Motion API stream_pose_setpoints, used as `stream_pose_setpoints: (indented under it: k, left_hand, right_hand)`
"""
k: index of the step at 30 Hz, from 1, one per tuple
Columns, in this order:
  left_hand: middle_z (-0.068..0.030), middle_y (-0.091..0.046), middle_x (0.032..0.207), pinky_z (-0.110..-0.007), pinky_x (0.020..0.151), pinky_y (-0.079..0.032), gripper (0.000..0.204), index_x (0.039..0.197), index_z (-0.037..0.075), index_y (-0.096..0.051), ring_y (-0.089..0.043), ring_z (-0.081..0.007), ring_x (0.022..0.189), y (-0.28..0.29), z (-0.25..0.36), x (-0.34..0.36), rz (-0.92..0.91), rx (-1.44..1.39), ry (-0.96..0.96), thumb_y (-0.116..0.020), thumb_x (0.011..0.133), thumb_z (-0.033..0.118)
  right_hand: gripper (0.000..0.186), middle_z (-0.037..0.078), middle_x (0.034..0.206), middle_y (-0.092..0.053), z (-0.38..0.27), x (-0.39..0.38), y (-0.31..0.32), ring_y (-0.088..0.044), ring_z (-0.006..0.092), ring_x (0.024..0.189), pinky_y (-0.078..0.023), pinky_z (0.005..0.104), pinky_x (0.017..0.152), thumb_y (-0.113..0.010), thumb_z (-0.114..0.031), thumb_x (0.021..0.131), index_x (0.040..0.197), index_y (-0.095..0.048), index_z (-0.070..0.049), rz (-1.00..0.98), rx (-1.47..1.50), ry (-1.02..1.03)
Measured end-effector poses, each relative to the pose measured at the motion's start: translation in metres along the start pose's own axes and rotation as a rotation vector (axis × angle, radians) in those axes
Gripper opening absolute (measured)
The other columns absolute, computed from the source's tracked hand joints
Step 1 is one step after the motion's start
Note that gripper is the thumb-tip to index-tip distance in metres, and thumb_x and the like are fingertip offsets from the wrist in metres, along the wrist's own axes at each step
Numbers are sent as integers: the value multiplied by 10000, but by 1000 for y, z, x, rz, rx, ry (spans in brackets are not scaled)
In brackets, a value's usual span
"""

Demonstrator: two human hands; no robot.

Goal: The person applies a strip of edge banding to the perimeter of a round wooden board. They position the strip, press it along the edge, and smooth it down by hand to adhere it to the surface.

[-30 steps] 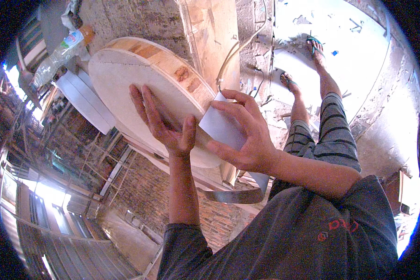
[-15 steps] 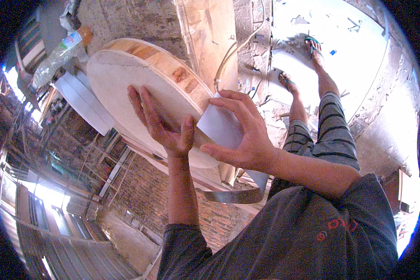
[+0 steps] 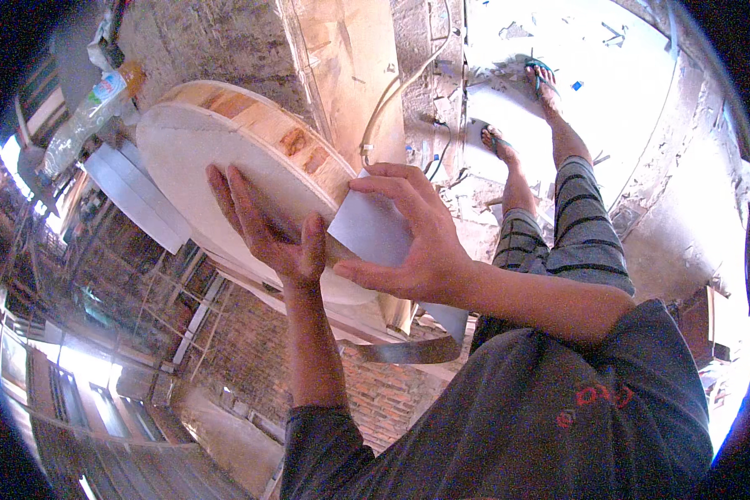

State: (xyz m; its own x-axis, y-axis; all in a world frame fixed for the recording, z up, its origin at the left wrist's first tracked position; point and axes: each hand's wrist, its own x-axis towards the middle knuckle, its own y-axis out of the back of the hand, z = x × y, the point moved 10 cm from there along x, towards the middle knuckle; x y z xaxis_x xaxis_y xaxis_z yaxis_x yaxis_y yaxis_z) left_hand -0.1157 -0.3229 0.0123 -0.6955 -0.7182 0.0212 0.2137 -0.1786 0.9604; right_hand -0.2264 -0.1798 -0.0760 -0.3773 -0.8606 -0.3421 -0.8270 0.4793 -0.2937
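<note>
A round wooden board (image 3: 179, 167) with a pale face and a patchy plywood rim leans toward me. My left hand (image 3: 267, 242) lies open on its face, fingers extended. My right hand (image 3: 425, 242) grips a white strip (image 3: 365, 218) against the rim at the board's right side, fingers above and thumb below. A long curved band (image 3: 400, 350) with a greyish surface hangs beneath the board, near my right forearm; whether it joins the white strip is hidden.
A plank (image 3: 333, 50) and a pale cable (image 3: 392, 92) lie beyond the board. A plastic bottle (image 3: 83, 125) and white panels (image 3: 129, 200) are at the left. My feet in flip-flops rest on a scrap-littered white sheet (image 3: 608, 125). A brick wall (image 3: 383, 392) shows below.
The view has shifted slightly, putting the board, hands and surroundings a little further left. Both hands keep nearly the same hold on the board and strip.
</note>
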Motion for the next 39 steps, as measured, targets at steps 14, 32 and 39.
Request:
stream_pose_setpoints:
  k: [14, 32, 39]
  left_hand:
    - [-311, -248, 1655, -566, 1246, -197, 1029, 1558, -41, -389, -224, -449, 1551, 1, 7, 1, 35, -55, -36, -683, 854, 649]
    - [-312, -267, 1648, -573, 1241, -200, 1014, 1555, -41, -398, -239, -454, 1546, 1, 5, 2, 28, -6, -26, -676, 859, 642]
    - [-305, -259, 1653, -577, 1240, -201, 1017, 1559, -34, -394, -234, -453, 1548, 1, 11, 4, 54, -31, -112, -679, 858, 647]
  right_hand:
    - [852, 208, 1365, -536, -3, 4, 0, -549, 388, 1283, -468, 478, 1066, -952, -432, 664, 1355, -574, -109, -8, -29, 4]
    - [856, 211, 1348, -552, -2, 4, 0, -565, 393, 1266, -482, 481, 1051, -954, -401, 661, 1360, -562, -102, -7, -46, 23]
    - [857, 209, 1337, -562, -2, 3, 0, -566, 393, 1265, -478, 488, 1053, -947, -415, 665, 1360, -561, -96, -2, -59, 8]
